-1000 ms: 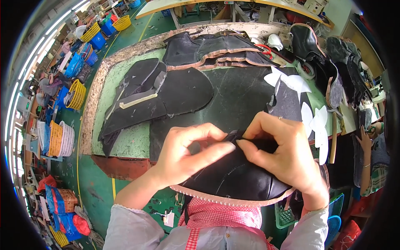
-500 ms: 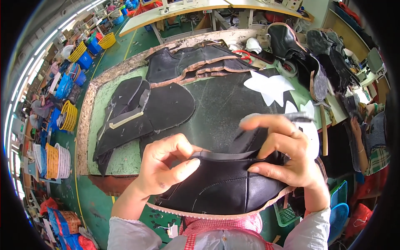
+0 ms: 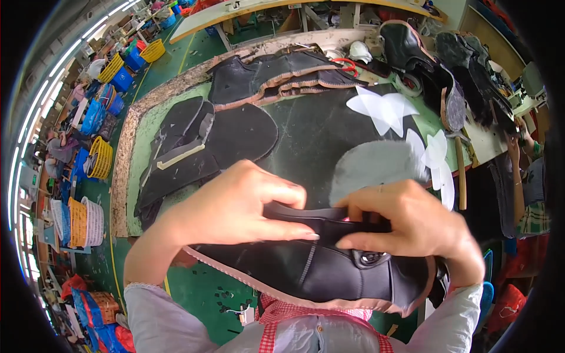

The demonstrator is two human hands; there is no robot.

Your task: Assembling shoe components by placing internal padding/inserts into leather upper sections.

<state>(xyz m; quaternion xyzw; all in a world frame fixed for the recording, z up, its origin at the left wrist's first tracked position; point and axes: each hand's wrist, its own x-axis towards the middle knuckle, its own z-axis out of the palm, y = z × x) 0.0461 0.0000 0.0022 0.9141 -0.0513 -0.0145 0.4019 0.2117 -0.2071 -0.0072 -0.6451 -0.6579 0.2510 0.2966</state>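
Observation:
A black leather shoe upper (image 3: 341,276) hangs in front of my chest, a serrated pinkish-tan band along its lower edge. My left hand (image 3: 247,203) pinches its top rim between thumb and fingers. Close by on the same rim, my right hand (image 3: 406,220) grips with thumb and bent fingers. Below the right thumb sits a round black fitting (image 3: 371,257) on the leather. Beyond the right hand a rounded grey fuzzy piece (image 3: 376,167) stands up; its lower end is hidden, so I cannot tell whether it joins the upper.
Stacked black uppers (image 3: 276,76) and flat black pieces (image 3: 241,135) lie on the table. White petal-shaped pieces (image 3: 382,109) and a wooden-handled hammer (image 3: 461,170) are at the right. Red-handled scissors (image 3: 347,66) lie at the back. A co-worker's arm (image 3: 518,176) shows far right.
My hands have come closer together along the rim, the left one moving right. The upper has turned, so the round fitting now shows. The grey piece has spread into view.

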